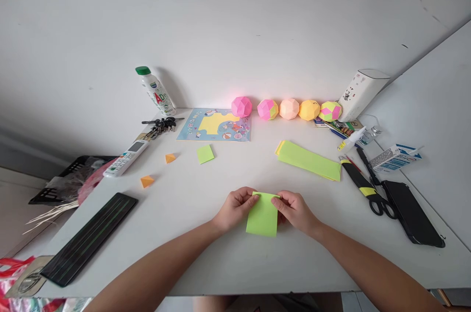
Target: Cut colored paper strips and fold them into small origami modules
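A green sheet of paper (262, 219) is held up near the front of the table. My left hand (237, 208) pinches its upper left edge, thumb in front and fingers behind. At the upper right edge, my right hand (294, 210) grips it the same way. A small green paper square (205, 154) lies farther back to the left. Two small folded orange paper pieces, one nearer (147, 181) and one farther (170, 158), sit left of it. Long green paper strips (309, 160) with yellow edges beneath are stacked to the right.
Several faceted paper balls (289, 109) line the wall beside a printed card (187, 128). Scissors (368, 192), a black phone-like case (414, 214) and a glue bottle (349, 141) lie right. Leftward are a remote (127, 159), keys (162, 126), a bottle (156, 91) and a dark flat box (90, 238).
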Available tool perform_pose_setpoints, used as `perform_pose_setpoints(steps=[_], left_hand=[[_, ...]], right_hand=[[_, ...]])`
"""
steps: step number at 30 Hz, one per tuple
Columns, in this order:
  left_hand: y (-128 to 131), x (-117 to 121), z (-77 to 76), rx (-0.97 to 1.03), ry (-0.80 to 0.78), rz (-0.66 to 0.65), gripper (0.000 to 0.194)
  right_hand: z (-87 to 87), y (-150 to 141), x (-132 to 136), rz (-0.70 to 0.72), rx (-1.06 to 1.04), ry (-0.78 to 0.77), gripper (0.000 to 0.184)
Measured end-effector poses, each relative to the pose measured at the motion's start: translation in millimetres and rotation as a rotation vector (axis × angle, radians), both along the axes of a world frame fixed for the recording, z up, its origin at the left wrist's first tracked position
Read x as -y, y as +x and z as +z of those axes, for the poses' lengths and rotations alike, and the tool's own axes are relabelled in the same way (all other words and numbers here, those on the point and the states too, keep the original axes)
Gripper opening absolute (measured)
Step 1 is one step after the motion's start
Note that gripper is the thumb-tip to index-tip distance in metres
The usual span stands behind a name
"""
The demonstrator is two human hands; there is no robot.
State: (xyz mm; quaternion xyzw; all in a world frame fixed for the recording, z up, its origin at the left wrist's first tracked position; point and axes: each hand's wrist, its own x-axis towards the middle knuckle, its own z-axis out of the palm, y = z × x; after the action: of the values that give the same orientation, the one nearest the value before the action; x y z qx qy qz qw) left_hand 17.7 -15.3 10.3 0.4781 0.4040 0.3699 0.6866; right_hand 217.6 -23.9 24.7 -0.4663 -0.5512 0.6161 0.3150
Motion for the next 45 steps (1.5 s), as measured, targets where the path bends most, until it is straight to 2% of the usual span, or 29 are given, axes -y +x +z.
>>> perform_pose_setpoints(steps=[23,30,35,40,45], left_hand=[[0,0,2.1,-0.014,-0.033,-0.007,0.029],[0,1,8.9,-0.047,-0.037,-0.142,0.031],[-2,-1,9.0,-0.083,-0.032,-0.212,0.033],[-3,-3,11.0,-0.11,-0.018,-0.253,0.032],[-3,-4,12.0,-0.116,-0.017,-0.267,0.032]], right_hand=[[2.0,0,-1,0.012,0.026,0.007,0.028],[2.0,0,0,0.046,0.12,0.1,0.025],[1.5,-3,2,0.087,0.187,0.223,0.024],[0.4,-6,1,0.125,0.237,0.375,0.023],[0.4,-7,0,0.123,0.25,0.39,0.024]])
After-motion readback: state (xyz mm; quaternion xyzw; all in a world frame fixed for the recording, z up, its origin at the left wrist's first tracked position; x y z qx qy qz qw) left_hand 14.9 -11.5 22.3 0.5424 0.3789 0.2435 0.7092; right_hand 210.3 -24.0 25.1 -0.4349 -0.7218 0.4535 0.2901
